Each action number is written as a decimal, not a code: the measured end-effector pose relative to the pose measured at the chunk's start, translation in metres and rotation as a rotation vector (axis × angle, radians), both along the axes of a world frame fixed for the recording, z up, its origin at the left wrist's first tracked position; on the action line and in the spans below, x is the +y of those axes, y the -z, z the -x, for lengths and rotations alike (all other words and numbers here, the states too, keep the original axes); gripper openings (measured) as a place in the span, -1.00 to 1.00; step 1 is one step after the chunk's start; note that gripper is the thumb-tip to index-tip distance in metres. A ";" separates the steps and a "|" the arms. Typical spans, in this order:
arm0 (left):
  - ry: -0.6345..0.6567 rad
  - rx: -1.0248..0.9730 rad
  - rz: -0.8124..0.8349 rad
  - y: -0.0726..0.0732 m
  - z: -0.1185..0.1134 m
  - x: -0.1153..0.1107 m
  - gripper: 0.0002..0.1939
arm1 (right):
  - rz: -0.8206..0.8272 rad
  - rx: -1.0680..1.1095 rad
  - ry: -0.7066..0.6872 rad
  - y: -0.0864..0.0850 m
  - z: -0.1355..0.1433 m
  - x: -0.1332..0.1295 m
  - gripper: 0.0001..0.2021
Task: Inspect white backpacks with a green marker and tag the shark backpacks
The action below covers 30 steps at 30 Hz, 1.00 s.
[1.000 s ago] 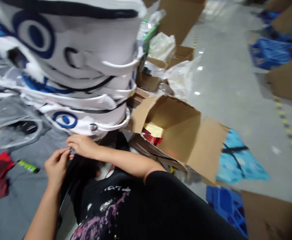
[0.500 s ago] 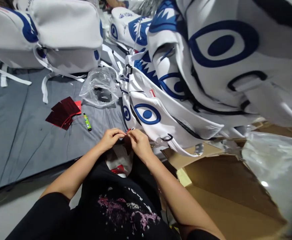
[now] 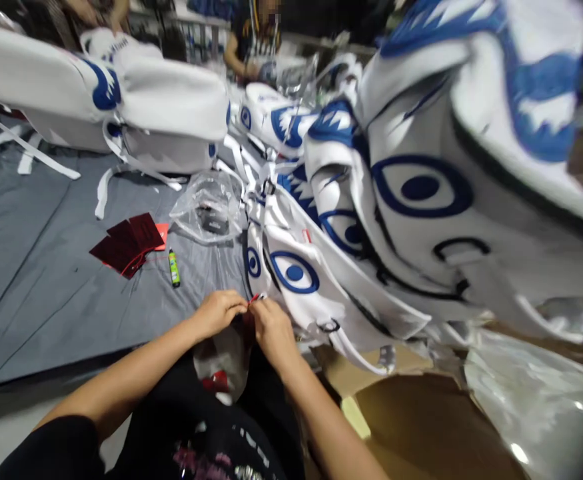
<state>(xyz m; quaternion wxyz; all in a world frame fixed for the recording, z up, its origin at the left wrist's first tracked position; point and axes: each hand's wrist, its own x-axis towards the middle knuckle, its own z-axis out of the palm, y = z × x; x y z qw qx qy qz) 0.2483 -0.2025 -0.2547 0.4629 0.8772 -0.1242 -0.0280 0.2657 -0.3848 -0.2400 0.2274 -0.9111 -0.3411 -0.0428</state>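
Note:
My left hand [image 3: 220,312] and my right hand [image 3: 274,332] meet at the table's front edge, fingertips pinched together. Between them runs a thin red cord [image 3: 253,299], and a dark red piece, partly hidden, hangs just below. Right behind the hands is a white bag [image 3: 331,308] with blue eye shapes and a small red side label. On the grey cloth to the left lie several dark red tags [image 3: 134,243] with red cords, fanned out. A green-yellow marker-like tube [image 3: 174,268] lies beside them.
A clear plastic bag [image 3: 210,207] with dark pieces inside lies behind the hands. White bags [image 3: 176,100] line the back left; more white bags [image 3: 421,250] pile up on the right. An open cardboard box [image 3: 411,420] and plastic sheeting [image 3: 536,393] are below right. People work at the back.
The view has tilted up, so the scene sits lower and people at the back now show. Both hands keep pinching the red cord by the white bag.

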 end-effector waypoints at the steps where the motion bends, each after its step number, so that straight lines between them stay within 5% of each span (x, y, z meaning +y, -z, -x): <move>1: 0.011 -0.003 -0.030 -0.001 -0.001 -0.001 -0.81 | 0.010 -0.016 -0.002 0.001 0.000 0.000 -0.76; 13: -0.007 0.072 -0.293 -0.026 -0.010 -0.008 -0.86 | -0.054 -0.042 -0.058 0.017 -0.013 -0.005 -0.77; 24: -0.092 0.077 -0.296 -0.015 0.006 -0.018 -0.84 | -0.162 0.017 -0.045 0.033 -0.018 -0.006 -0.83; 30: -0.172 0.090 -0.256 -0.010 0.008 -0.020 -0.84 | -0.150 0.011 -0.054 0.026 -0.015 -0.004 -0.77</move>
